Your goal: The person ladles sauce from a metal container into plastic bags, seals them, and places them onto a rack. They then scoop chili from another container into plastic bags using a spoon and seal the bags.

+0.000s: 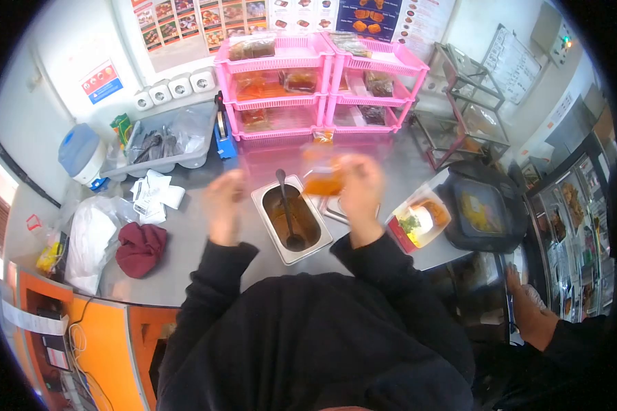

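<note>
My right hand [363,192] grips a small clear plastic bag of orange sauce [324,179], held above the counter behind the metal container. My left hand [225,198] is raised to the left of the container, its fingers blurred, and whether they are apart cannot be made out. Between my hands stands a rectangular metal container [266,218] of brown sauce with a dark ladle [285,205] resting in it. A metal lid [334,209] lies partly behind the bag and my right hand. Right of that hand sits an open food box [420,222] with rice and greens.
Pink shelves [323,103] with packets stand at the back. A grey tray [168,147], tape dispenser [223,133], receipts [156,195] and maroon cloth [141,249] are left. A black appliance [483,205] and metal rack [459,130] are right; a co-worker's arm [536,318] shows lower right.
</note>
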Motion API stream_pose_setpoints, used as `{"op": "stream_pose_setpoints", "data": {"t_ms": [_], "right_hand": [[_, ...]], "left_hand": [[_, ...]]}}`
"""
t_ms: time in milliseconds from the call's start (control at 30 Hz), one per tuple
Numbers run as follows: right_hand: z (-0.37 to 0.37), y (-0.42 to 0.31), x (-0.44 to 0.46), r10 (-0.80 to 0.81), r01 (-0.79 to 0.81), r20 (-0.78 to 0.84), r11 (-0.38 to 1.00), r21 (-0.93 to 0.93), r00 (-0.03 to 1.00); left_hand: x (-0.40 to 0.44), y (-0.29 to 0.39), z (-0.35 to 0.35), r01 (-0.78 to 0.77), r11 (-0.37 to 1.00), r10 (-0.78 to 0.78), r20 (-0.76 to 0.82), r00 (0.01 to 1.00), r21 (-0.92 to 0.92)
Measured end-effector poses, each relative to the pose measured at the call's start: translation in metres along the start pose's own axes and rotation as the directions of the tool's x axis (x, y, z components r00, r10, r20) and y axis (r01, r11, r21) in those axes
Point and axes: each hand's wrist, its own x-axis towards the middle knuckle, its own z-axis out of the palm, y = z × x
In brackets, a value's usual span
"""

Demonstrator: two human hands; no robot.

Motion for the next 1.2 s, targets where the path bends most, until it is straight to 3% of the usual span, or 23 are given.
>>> {"op": "stream_pose_setpoints", "data": {"t_ms": [33,100,167,233,300,367,400,500,700,867,933,1033,1133,1200], "right_hand": [[-0.011,-0.005,0.014,0.018,-0.017,-0.068,1.000,0.009,0.998],[-0.022,-0.005,0.040,-0.005,-0.003,-0.138,0.998,-0.059,0.990],[-0.027,0.011,0.051,-0.061,0.027,-0.148,0.974,-0.223,0.987],[-0.026,0.035,0.062,-0.033,-0.026,-0.142,0.919,-0.393,0.989],[-0.043,0.111,0.073,0.031,-0.109,-0.161,0.861,-0.496,0.986],[-0.052,0.155,0.078,0.088,-0.156,-0.137,0.754,-0.638,0.987],[-0.053,0.171,0.080,0.118,-0.174,-0.128,0.691,-0.701,0.985],[-0.048,0.199,0.085,0.217,-0.247,-0.137,0.647,-0.721,0.967],[-0.053,0.279,0.119,0.418,-0.397,-0.114,0.692,-0.603,0.901],[-0.049,0.296,0.128,0.236,-0.196,-0.066,0.589,-0.784,0.970],[-0.051,0.312,0.129,0.130,-0.160,-0.107,0.523,-0.837,0.986],[-0.051,0.314,0.117,-0.163,-0.043,-0.173,0.596,-0.802,0.971],[-0.036,0.234,0.085,0.163,-0.293,-0.346,0.884,-0.364,0.924],[-0.040,0.205,0.061,0.149,-0.225,-0.315,0.949,-0.220,0.937]], "left_hand": [[0.013,-0.003,-0.020,-0.024,0.999,0.030,-0.163,0.986,0.038],[0.020,-0.035,-0.067,0.066,0.983,-0.045,-0.123,0.991,0.170],[0.001,-0.054,-0.076,0.131,0.957,-0.110,-0.096,0.989,0.260],[-0.022,-0.065,-0.066,0.291,0.914,-0.270,-0.113,0.956,0.283],[-0.041,-0.081,-0.059,0.414,0.847,-0.443,0.012,0.896,0.333],[-0.058,-0.089,-0.043,0.433,0.869,-0.468,0.115,0.876,0.238],[-0.062,-0.091,-0.039,0.445,0.875,-0.475,0.166,0.864,0.189],[-0.054,-0.097,-0.041,0.197,0.956,-0.258,0.294,0.920,0.219],[-0.039,-0.090,-0.036,0.182,0.935,-0.274,0.294,0.915,0.305],[-0.033,-0.104,-0.046,0.192,0.972,-0.208,0.112,0.972,0.139],[-0.029,-0.114,-0.059,0.266,0.962,-0.269,0.041,0.962,0.059],[-0.018,-0.113,-0.072,0.211,0.973,-0.211,-0.010,0.977,0.097],[-0.018,-0.106,-0.071,0.221,0.973,-0.221,-0.014,0.975,0.070],[-0.018,-0.106,-0.072,0.205,0.973,-0.206,0.000,0.978,0.103]]}}
